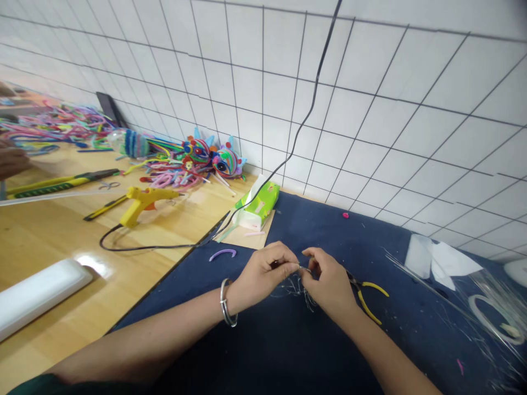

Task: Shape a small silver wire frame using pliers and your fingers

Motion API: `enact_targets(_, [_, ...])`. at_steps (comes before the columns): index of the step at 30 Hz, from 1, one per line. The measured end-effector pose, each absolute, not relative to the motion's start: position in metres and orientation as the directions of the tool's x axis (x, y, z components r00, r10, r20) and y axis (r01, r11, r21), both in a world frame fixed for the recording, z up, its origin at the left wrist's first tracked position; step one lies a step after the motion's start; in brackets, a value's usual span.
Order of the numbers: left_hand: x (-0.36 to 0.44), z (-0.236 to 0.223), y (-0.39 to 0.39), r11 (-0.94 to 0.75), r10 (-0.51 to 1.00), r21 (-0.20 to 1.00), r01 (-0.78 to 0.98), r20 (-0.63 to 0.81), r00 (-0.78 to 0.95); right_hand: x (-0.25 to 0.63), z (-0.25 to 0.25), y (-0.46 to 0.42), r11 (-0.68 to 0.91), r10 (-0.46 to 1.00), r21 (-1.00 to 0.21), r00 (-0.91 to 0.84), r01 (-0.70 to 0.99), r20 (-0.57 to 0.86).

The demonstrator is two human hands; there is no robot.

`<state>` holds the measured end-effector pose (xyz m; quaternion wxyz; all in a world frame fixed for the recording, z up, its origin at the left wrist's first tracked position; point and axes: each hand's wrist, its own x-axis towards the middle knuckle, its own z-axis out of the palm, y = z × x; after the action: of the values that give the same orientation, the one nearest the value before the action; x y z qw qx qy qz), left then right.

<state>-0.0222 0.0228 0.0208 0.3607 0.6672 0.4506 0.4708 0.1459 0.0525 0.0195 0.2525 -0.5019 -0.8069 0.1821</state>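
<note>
Close together over the dark blue mat [296,351], my left hand [263,274] and my right hand [329,282] are both closed in a pinch. A short piece of thin wire [303,268] runs between their fingertips. Below the fingers lies a loose tangle of fine silvery wires [294,286], partly covered by my hands. Yellow-handled pliers [373,307] rest just right of my right hand, which hides part of their head. A curved purple piece of pipe cleaner [223,253] lies left of my left hand.
A green tissue pack [263,203] stands at the back, crossed by a black cord [294,145]. Left are a yellow glue gun [140,204], a utility knife [106,208], pipe cleaners [61,126] and a person's hand [12,159]. Long wires [428,282] lie right.
</note>
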Motion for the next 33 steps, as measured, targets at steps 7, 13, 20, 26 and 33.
enact_targets(7, [-0.019, 0.02, 0.019, -0.23, 0.969, 0.948, 0.221, 0.201, 0.145, 0.142, 0.022, 0.051, 0.569, 0.821, -0.424, -0.456, 0.705, 0.344])
enact_targets(13, [-0.023, 0.02, 0.027, -0.159, 0.986, 0.977, 0.142, 0.15, 0.071, 0.144, 0.025, 0.054, 0.552, 0.832, -0.556, -0.451, 0.621, 0.323])
enact_targets(20, [-0.017, 0.017, 0.02, -0.193, 0.98, 0.95, 0.244, 0.173, 0.103, 0.135, 0.012, 0.056, 0.54, 0.827, -0.297, -0.433, 0.788, 0.358])
enact_targets(26, [-0.019, 0.022, 0.023, -0.18, 0.983, 0.97, 0.162, 0.172, 0.063, 0.14, 0.023, 0.052, 0.559, 0.819, -0.33, -0.445, 0.761, 0.361])
enact_targets(33, [-0.016, 0.021, 0.019, -0.181, 0.981, 0.968, 0.173, 0.167, 0.095, 0.131, 0.018, 0.049, 0.584, 0.802, -0.267, -0.493, 0.767, 0.337])
